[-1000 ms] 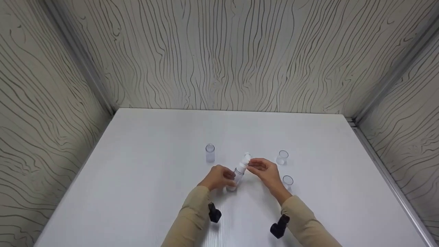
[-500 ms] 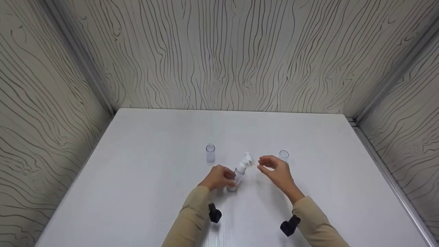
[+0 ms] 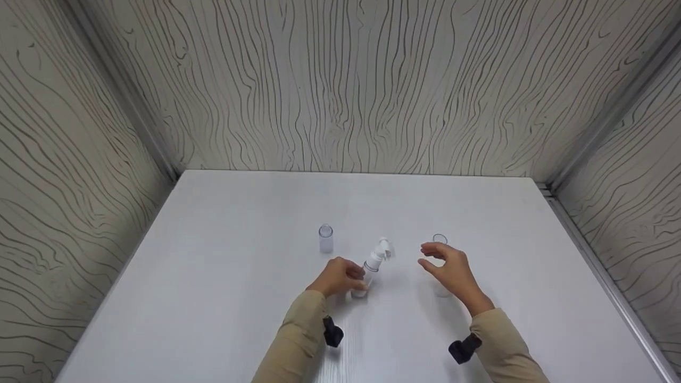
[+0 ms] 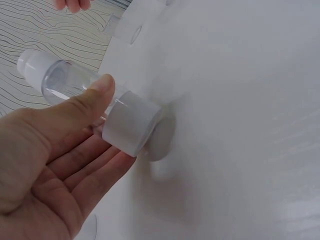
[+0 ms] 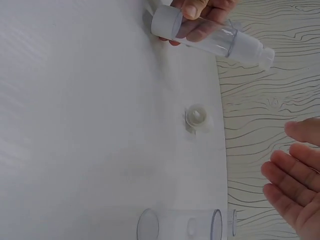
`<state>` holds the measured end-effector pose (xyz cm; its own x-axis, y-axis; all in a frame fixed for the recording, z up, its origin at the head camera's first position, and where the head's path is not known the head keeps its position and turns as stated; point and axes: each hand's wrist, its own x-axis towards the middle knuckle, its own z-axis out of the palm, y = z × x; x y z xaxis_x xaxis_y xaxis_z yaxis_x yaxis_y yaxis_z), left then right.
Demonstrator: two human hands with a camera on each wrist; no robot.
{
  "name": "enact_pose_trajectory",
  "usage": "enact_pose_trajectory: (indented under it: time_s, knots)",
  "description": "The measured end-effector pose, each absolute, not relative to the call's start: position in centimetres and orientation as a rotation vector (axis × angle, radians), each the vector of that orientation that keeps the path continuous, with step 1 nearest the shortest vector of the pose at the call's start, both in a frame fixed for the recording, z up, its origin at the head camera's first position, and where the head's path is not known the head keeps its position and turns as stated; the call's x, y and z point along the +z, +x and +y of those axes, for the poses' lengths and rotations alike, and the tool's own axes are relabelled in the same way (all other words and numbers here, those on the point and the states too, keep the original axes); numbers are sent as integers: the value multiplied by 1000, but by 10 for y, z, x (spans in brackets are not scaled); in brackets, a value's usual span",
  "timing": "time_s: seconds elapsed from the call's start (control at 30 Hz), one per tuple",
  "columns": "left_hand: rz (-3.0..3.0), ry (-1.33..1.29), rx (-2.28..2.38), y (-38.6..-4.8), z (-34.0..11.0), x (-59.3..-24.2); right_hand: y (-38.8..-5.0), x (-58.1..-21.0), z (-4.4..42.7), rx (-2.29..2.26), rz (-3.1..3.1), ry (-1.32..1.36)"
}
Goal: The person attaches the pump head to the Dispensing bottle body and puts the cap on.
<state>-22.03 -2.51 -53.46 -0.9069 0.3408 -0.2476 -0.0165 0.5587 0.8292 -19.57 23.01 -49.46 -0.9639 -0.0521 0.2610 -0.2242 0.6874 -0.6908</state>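
Note:
A clear bottle (image 4: 75, 82) with a white top and a white lower section leans to the right in my left hand (image 3: 339, 277), gripped between thumb and fingers. In the right wrist view its white top (image 5: 250, 51) points away from the table. A small round white piece (image 5: 196, 116) sits apart from the bottle in that view; its kind is unclear. My right hand (image 3: 451, 269) holds nothing, thumb and fingers spread apart. Nearest to it are a clear cup (image 3: 440, 238) behind it and another clear cup (image 5: 181, 225), mostly covered by the hand in the head view.
An upright clear container (image 3: 326, 239) stands behind my left hand. Everything is on a white table (image 3: 239, 298), bounded by wood-patterned panels (image 3: 340, 90) at the back and sides.
My right hand has drawn away from the bottle's white top and moved right, over the nearer clear cup. My left hand keeps its grip in the same place.

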Motion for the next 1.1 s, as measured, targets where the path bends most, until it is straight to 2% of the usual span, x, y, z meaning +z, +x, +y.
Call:
enact_pose_trajectory:
  time_s: [0.37, 0.7, 1.1]
  knots:
    - [2404, 240, 1313, -219, -24, -534, -196, -495, 248, 1128, -2743, 153]
    - [2409, 261, 1284, -219, -24, -534, -191, -490, 270, 1124, -2966, 197]
    - [2396, 243, 1296, -220, -25, -534, -186, -501, 284, 1189, -3070, 138]
